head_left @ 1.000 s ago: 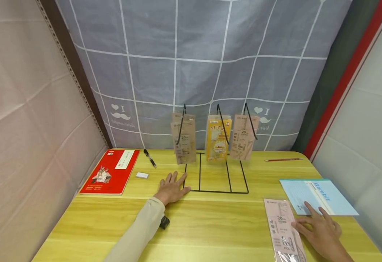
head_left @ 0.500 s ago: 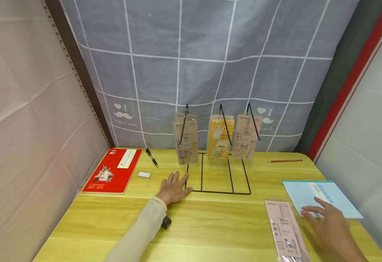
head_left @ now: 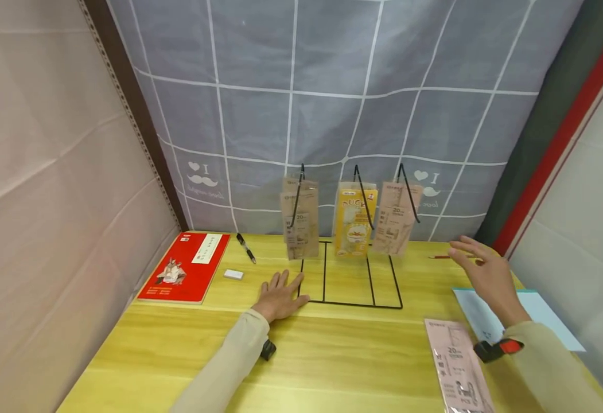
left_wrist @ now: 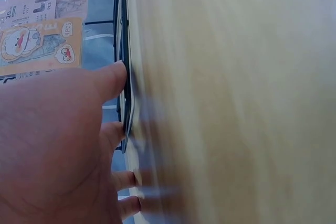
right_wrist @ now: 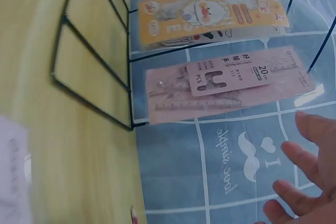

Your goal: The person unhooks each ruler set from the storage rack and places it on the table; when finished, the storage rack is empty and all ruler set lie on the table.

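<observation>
My left hand (head_left: 279, 298) rests spread on the table, its thumb and index finger at the front left corner of a black wire display rack (head_left: 324, 272). In the left wrist view, its fingertips touch the rack's base bar. My right hand (head_left: 487, 281) is raised at the right with relaxed fingers, holding nothing. In the right wrist view it is close to a pink ruler-set packet (right_wrist: 173, 82) hanging from a hook. A yellow duck packet (head_left: 353, 221) hangs on the middle hook, and overlapping ruler-set packets (head_left: 301, 229) on the left one.
Another pink ruler-set packet (head_left: 456, 364) lies flat at the front right. Beside it, a light blue notebook (head_left: 549, 321) is partly behind my right arm. A red pencil (head_left: 438, 257), a red book (head_left: 185, 269), a black pen (head_left: 246, 248) and a white eraser (head_left: 233, 275) lie around the table.
My right hand has left the flat packet at the front right and moved up and away toward the back. The left hand stays on the rack corner. The head view has shifted slightly.
</observation>
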`<state>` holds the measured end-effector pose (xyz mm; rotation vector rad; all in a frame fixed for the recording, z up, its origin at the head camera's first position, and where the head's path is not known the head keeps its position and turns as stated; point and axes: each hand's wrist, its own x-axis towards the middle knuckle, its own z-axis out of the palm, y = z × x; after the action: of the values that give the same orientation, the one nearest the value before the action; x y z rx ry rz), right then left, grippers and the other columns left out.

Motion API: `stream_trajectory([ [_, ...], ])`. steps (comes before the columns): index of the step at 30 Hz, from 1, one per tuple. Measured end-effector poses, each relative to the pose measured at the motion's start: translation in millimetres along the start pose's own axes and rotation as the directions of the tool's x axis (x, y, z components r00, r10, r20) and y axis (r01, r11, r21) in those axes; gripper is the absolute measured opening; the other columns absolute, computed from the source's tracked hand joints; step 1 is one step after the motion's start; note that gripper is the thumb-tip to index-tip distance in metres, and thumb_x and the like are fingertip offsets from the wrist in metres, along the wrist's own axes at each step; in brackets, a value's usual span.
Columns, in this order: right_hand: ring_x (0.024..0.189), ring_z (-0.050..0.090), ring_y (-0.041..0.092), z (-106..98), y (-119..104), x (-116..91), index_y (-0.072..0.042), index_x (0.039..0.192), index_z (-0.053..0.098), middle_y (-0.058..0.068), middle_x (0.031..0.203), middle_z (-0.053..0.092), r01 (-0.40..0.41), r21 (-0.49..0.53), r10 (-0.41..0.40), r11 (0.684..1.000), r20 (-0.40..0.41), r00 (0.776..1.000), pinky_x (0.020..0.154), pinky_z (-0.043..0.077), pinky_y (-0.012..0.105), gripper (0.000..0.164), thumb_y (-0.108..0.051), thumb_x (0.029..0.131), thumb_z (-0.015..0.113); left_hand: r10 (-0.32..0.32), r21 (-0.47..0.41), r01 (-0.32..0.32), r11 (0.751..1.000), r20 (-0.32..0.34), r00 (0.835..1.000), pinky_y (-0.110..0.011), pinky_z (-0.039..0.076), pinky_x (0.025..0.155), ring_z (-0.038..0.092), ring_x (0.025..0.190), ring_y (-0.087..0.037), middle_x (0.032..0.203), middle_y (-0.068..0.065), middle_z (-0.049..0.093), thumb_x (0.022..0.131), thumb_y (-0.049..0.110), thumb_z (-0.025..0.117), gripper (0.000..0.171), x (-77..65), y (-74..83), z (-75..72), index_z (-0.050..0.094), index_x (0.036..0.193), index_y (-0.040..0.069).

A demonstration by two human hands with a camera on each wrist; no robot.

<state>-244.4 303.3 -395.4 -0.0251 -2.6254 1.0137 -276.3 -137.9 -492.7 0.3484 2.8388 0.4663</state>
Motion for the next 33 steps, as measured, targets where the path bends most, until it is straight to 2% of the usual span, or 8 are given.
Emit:
stream_trajectory([
  [4, 0.147, 0.043, 0.044, 13.1, -11.2, 29.7, -0.008, 0.142, 0.064, 0.016, 0.162, 0.045, -0.006, 0.1, 0.008, 0.995, -0.018, 1.0, 0.105, 0.048, 0.058, 0.061, -0.053, 0.101, 0.061, -0.003, 0.016, 0.004, 1.0, -0.006, 1.0, -0.068, 0.014, 0.127, 0.012, 0.162, -0.041, 0.174, -0.016, 0.015, 0.107, 0.061, 0.04, 0.069, 0.5, -0.2, 0.9, 0.025, 0.167, 0.031],
  [5, 0.15, 0.039, 0.044, 15.8, -12.5, 35.5, -0.008, 0.143, 0.063, 0.016, 0.163, 0.043, -0.003, 0.118, 0.005, 0.993, -0.013, 1.0, 0.107, 0.046, 0.06, 0.062, -0.054, 0.101, 0.061, -0.002, 0.019, 0.002, 1.0, -0.006, 1.0, -0.068, 0.014, 0.127, 0.013, 0.162, -0.041, 0.174, -0.016, 0.015, 0.107, 0.061, 0.04, 0.069, 0.9, 0.3, 1.2, 0.025, 0.167, 0.031],
  [7, 0.152, 0.036, 0.043, 21.1, -14.5, 45.5, -0.008, 0.145, 0.062, 0.015, 0.166, 0.04, 0.002, 0.153, -0.001, 0.988, -0.005, 1.0, 0.102, 0.051, 0.057, 0.064, -0.055, 0.101, 0.061, -0.001, 0.021, 0.001, 1.0, -0.007, 1.0, -0.068, 0.015, 0.127, 0.013, 0.162, -0.041, 0.175, -0.016, 0.015, 0.107, 0.062, 0.04, 0.069, 1.4, 1.5, 1.3, 0.024, 0.167, 0.031],
  [10, 0.155, 0.031, 0.041, 28.4, -17.7, 56.7, -0.008, 0.146, 0.06, 0.012, 0.168, 0.036, -0.002, 0.194, -0.001, 0.981, 0.017, 1.0, 0.105, 0.05, 0.056, 0.067, -0.057, 0.1, 0.061, -0.002, 0.019, 0.002, 1.0, -0.009, 1.0, -0.067, 0.015, 0.127, 0.013, 0.162, -0.04, 0.175, -0.015, 0.014, 0.107, 0.062, 0.04, 0.069, 1.1, 3.1, 0.5, 0.025, 0.167, 0.031],
  [11, 0.156, 0.029, 0.041, 30.7, -18.6, 59.7, -0.008, 0.147, 0.059, 0.012, 0.169, 0.034, -0.008, 0.208, 0.002, 0.978, 0.029, 1.0, 0.108, 0.047, 0.06, 0.068, -0.057, 0.1, 0.061, -0.003, 0.019, 0.003, 1.0, -0.009, 1.0, -0.067, 0.015, 0.127, 0.013, 0.162, -0.04, 0.175, -0.015, 0.014, 0.107, 0.061, 0.041, 0.069, 1.0, 3.3, 0.2, 0.025, 0.167, 0.031],
  [15, 0.158, 0.026, 0.041, 39.2, -23.2, 69.0, -0.007, 0.149, 0.057, 0.011, 0.17, 0.031, -0.019, 0.207, 0.007, 0.978, 0.056, 0.998, 0.112, 0.04, 0.065, 0.07, -0.057, 0.101, 0.06, -0.011, 0.034, 0.012, 0.999, -0.008, 1.0, -0.066, 0.015, 0.127, 0.013, 0.162, -0.039, 0.175, -0.014, 0.014, 0.107, 0.062, 0.04, 0.069, 0.2, 2.6, 0.4, 0.024, 0.167, 0.032],
  [21, 0.157, 0.025, 0.046, 41.6, -30.8, 81.1, -0.001, 0.149, 0.055, 0.014, 0.169, 0.032, 0.022, 0.171, -0.033, 0.985, 0.063, 0.997, 0.116, 0.032, 0.07, 0.072, -0.054, 0.101, 0.062, -0.009, 0.033, 0.01, 0.999, -0.014, 1.0, -0.066, 0.015, 0.127, 0.014, 0.162, -0.04, 0.175, -0.014, 0.015, 0.107, 0.061, 0.04, 0.069, 1.1, 1.9, 1.2, 0.025, 0.167, 0.031],
  [33, 0.159, 0.024, 0.041, 46.4, -39.3, 88.6, 0.006, 0.145, 0.056, 0.013, 0.166, 0.038, 0.015, 0.194, -0.024, 0.981, 0.043, 0.999, 0.122, 0.026, 0.067, 0.079, -0.057, 0.099, 0.063, -0.012, 0.039, 0.013, 0.999, -0.014, 1.0, -0.066, 0.016, 0.127, 0.014, 0.162, -0.04, 0.175, -0.014, 0.015, 0.107, 0.062, 0.04, 0.069, 2.6, 1.1, 2.5, 0.025, 0.166, 0.031],
])
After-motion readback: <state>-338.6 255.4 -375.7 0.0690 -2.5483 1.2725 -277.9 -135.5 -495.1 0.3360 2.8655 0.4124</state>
